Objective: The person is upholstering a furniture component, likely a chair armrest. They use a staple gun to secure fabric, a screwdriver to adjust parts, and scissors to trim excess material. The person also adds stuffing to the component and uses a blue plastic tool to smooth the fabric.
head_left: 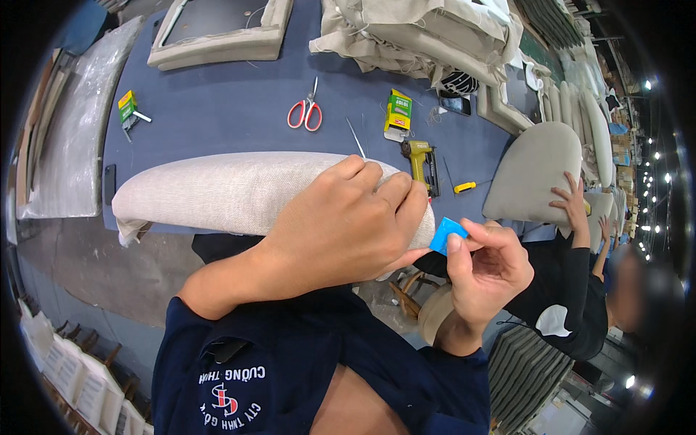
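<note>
A light beige fabric-covered seat cushion stands on its edge along the near side of the table, its curved side up. My left hand is closed over the cushion's right end, knuckles up, the thumb toward the near side. Between thumb and fingers, my right hand pinches a small flat blue square that looks like tailor's chalk. The square is right at the cushion's right end; whether it touches the fabric I cannot tell. Just beyond the left hand lies a yellow staple gun, partly covered by it.
Red-handled scissors, a yellow-green box, and a yellow cutter lie on the blue table. Fabric-covered pieces are piled at the back. At right, another person's hand holds a grey cushion.
</note>
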The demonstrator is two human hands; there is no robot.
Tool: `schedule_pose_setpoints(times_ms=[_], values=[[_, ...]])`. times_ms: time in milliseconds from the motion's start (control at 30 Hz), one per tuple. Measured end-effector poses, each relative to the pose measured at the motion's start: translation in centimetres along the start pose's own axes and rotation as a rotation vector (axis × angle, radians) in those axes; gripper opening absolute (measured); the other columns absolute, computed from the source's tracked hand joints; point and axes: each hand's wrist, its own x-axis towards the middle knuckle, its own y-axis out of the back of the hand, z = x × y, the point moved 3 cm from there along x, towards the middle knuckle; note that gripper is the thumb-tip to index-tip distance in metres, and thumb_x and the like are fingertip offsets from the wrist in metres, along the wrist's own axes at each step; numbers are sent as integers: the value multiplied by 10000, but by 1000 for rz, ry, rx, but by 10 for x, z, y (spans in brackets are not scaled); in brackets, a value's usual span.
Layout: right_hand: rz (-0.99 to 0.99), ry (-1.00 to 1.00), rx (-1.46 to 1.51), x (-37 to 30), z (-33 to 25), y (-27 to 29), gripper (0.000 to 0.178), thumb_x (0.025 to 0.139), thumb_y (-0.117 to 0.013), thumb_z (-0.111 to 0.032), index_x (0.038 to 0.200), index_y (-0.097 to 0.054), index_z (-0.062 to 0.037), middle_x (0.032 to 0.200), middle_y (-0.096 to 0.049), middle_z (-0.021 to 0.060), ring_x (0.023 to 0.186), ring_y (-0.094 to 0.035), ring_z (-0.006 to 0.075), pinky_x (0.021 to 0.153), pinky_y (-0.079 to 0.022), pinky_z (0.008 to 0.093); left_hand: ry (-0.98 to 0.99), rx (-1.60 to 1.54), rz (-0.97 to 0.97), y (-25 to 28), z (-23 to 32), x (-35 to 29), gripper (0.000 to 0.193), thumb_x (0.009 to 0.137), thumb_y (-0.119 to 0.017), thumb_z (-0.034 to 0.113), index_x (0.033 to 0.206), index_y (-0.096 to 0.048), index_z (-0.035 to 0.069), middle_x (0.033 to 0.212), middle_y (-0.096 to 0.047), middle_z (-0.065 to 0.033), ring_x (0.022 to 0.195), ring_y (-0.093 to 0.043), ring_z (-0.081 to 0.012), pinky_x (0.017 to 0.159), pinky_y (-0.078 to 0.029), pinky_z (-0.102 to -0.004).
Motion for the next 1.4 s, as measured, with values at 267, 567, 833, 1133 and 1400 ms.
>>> schedule_pose_setpoints(times_ms=[267, 567, 833, 1133, 1400], values=[[-21, -17, -29, -1, 1, 9, 254, 754, -762, 129, 996, -715, 69, 715, -709, 83, 666, -646, 102, 654, -508, 236, -21, 27, -6, -6, 6, 8, 590, 795, -746, 474, 1104, -655, -21, 1043, -669, -104, 866, -624, -258, 785, -488, -365], [-231, 6, -10, 13, -12, 2, 211, 752, -766, 109, 951, -719, 58, 722, -703, 92, 662, -686, 141, 632, -519, 249, 43, 29, 10, 7, 11, -6, 641, 738, -792, 454, 1160, -655, -9, 1127, -697, -127, 1004, -694, -327, 855, -548, -416], [-171, -17, 805, 30, 39, -41, 106, 937, -560, 19, 1015, -494, -5, 998, -504, 131, 868, -707, 314, 677, -604, 402, 34, -73, 189, 46, -24, -58, 730, 558, -916, 380, 1117, -691, -32, 1086, -731, -164, 931, -739, -356, 762, -592, -415], [-1003, 868, 718, 88, -31, -170, 291, 732, -851, -149, 987, -729, -77, 1059, -688, 85, 862, -596, 209, 762, -424, 354, 169, -28, 368, 83, -50, -119, 712, 532, -946, 462, 1080, -698, 80, 1043, -706, -115, 973, -683, -352, 827, -515, -421], [-1244, 1001, 857, 90, -46, -216, 438, 525, -970, -364, 877, -818, -151, 920, -738, -29, 747, -512, 137, 726, -318, 317, 138, -158, 530, 69, -53, -128, 549, 516, -960, 431, 868, -675, 120, 872, -686, -30, 793, -672, -262, 755, -480, -370]])
